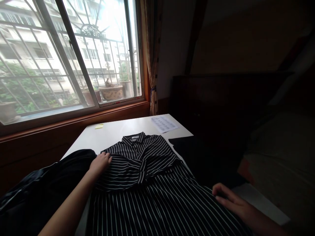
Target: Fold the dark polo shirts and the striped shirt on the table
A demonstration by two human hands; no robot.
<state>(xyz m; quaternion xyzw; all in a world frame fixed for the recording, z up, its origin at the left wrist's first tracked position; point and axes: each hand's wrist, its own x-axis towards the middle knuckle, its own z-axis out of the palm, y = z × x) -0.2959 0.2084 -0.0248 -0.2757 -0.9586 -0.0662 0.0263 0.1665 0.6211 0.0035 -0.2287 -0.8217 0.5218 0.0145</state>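
Observation:
A black dress shirt (157, 196) with white stripes lies spread on the white table, collar toward the far side. Both its sleeves (123, 168) are laid across the chest and overlap near the middle. My left hand (99, 164) is at the shoulder on the left side, its bent fingers closed on the sleeve's fold. Over by the lower right edge of the shirt is my right hand (231, 201). Its fingers are curled, with a gap between thumb and forefinger, and nothing shows in it.
Dark clothing (49, 183) is heaped at the left. Another dark cloth (184, 154) lies along the table's right side. A printed sheet (164, 124) and a yellow sticky note (99, 126) lie on the white table (118, 126). Behind it are a barred window and a curtain (154, 65).

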